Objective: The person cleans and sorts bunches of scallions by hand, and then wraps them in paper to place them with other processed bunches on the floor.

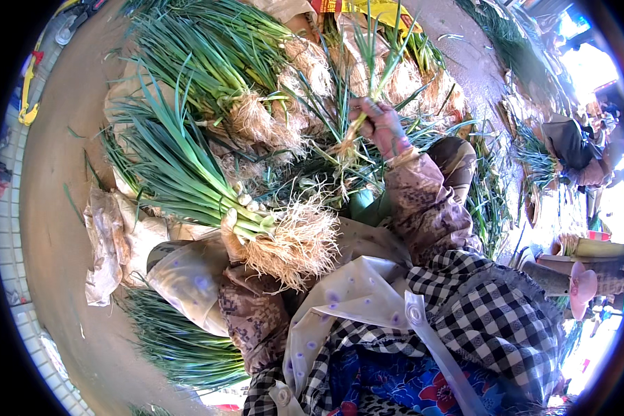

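My left hand point(230, 229) is closed round a thick bunch of green garlic point(215, 182), mostly hidden behind it. The bunch's long leaves point up and left, and its pale roots point(291, 243) hang over my lap. In front of me, to the right, my right hand point(383, 130) grips a small stem of green garlic point(372, 80). Its leaves stand upright above my fingers, and its roots show below them. Loose leaves and trimmings point(305, 173) lie between my two hands.
Rooted bundles point(208, 62) are heaped ahead, beside a yellow and red sack point(374, 8). More greens point(187, 340) lie at my lower left, near crumpled sacking point(107, 243). A clear spotted plastic apron point(353, 288) covers my lap. Another person point(575, 142) is at the far right.
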Demonstrator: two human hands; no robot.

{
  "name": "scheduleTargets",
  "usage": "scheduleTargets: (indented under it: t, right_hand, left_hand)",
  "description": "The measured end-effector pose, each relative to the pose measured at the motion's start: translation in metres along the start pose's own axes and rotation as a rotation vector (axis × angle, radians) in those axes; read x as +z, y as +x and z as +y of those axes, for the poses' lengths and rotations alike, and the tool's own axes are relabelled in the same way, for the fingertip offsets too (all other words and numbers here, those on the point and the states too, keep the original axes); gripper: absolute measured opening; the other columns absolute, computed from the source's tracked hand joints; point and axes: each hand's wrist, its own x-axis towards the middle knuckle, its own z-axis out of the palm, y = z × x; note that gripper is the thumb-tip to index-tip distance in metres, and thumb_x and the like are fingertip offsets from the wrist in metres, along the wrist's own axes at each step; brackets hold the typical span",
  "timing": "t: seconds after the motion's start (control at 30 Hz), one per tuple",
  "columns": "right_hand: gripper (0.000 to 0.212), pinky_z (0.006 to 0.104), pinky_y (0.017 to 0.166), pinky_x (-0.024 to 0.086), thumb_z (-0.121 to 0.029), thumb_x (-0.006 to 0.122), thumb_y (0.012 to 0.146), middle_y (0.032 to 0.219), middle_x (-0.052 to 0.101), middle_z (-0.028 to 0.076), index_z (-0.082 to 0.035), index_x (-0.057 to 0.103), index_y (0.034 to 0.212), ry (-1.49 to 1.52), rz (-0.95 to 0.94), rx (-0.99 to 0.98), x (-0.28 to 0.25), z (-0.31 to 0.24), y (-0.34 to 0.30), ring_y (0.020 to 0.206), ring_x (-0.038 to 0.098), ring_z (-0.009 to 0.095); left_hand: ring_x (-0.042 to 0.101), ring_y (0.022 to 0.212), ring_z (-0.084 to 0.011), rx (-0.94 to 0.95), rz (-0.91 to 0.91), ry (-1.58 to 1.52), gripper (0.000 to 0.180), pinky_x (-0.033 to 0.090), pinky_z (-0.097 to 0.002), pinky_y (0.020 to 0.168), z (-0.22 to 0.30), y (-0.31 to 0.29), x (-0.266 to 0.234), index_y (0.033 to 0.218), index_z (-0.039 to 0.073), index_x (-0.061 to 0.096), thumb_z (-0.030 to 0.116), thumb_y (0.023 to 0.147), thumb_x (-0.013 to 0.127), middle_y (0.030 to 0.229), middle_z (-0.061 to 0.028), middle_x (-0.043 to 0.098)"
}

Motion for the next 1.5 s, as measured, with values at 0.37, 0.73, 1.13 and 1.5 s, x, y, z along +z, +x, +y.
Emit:
scheduleTargets:
  t: [0.37,0.73,1.13,1.5]
  right_hand:
    - [0.047,0.0308,0.047,0.048,-0.015,0.058,0.08,0.095,0.058,0.013,0.003,0.04,0.12,-0.332,0.422,0.206,-0.062,0.069,0.005,0.062,0.062,0.024]
    - [0.044,0.0366,0.083,0.042,-0.027,0.063,0.078,0.101,0.057,0.008,-0.008,0.05,0.116,-1.282,-0.232,-0.724,0.1,0.089,0.127,0.09,0.054,0.017]
    - [0.023,0.0353,0.076,0.049,-0.019,0.056,0.076,0.098,0.062,0.013,-0.009,0.064,0.095,-2.392,-0.954,0.393,-0.131,0.092,0.025,0.092,0.06,0.024]
    - [0.052,0.0351,0.083,0.044,-0.031,0.062,0.076,0.12,0.046,0.013,-0.012,0.042,0.121,-1.732,-0.105,-0.897,0.19,0.048,0.07,0.105,0.05,0.029]
  left_hand:
    - [0.053,0.081,-0.021,0.0,-0.009,0.3,0.044,0.049,-0.0334,0.071,0.03,-0.002,-0.011,0.112,0.004,0.04,0.024,0.078,0.057,0.089,-0.0077,0.051]
    - [0.056,0.065,-0.0231,0.127,0.315,0.155,0.039,0.054,-0.0405,0.063,0.007,-0.006,0.0,0.101,0.0,0.048,0.03,0.077,0.058,0.082,-0.0113,0.054]
    - [0.06,0.072,-0.0224,0.189,0.285,0.273,0.04,0.052,-0.0284,0.061,-0.005,0.005,-0.004,0.101,-0.003,0.052,0.031,0.08,0.054,0.082,-0.0141,0.06]
    - [0.054,0.084,-0.0248,0.171,0.187,0.034,0.03,0.049,-0.0374,0.073,-0.009,0.003,-0.032,0.105,0.004,0.047,0.017,0.08,0.058,0.091,-0.0113,0.055]
